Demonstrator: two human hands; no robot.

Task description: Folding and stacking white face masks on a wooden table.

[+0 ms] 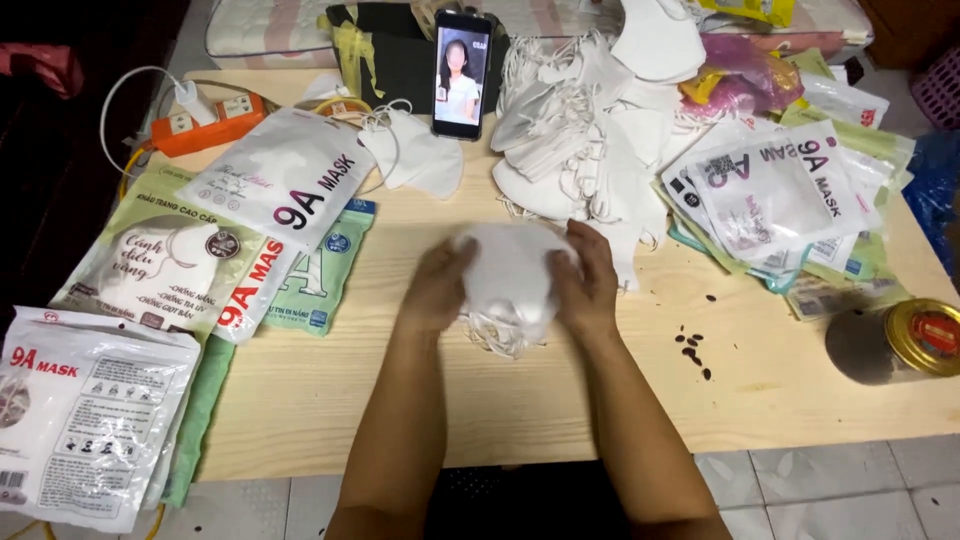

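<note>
Far left: sealed mask packs (85, 420) lie in a pile along the left edge of the wooden table (330, 400), white and green ones on top of each other.
Upper left: an orange power strip (205, 125) with a white cord.
Top middle: a phone (462, 73) stands up with its screen lit.
Left hand: the left hand (435, 290) is curled around the left side of the stack of white masks (508, 280), holding it.
Masks: the stack sits in the middle of the frame, just above the table, between the 2 hands. Thin ear loops hang out at the bottom.
How it feels: I think it is soft, light and squishy. The masks could slide apart, so it is best to press on both sides, not pull the loops.
Right hand: the right hand (588, 280) is curled around the right side, holding too.
Upper right: a big heap of loose white masks (580, 130), then empty flat bags (780, 190).
Far right: a round tin (895, 342) on its side.
</note>
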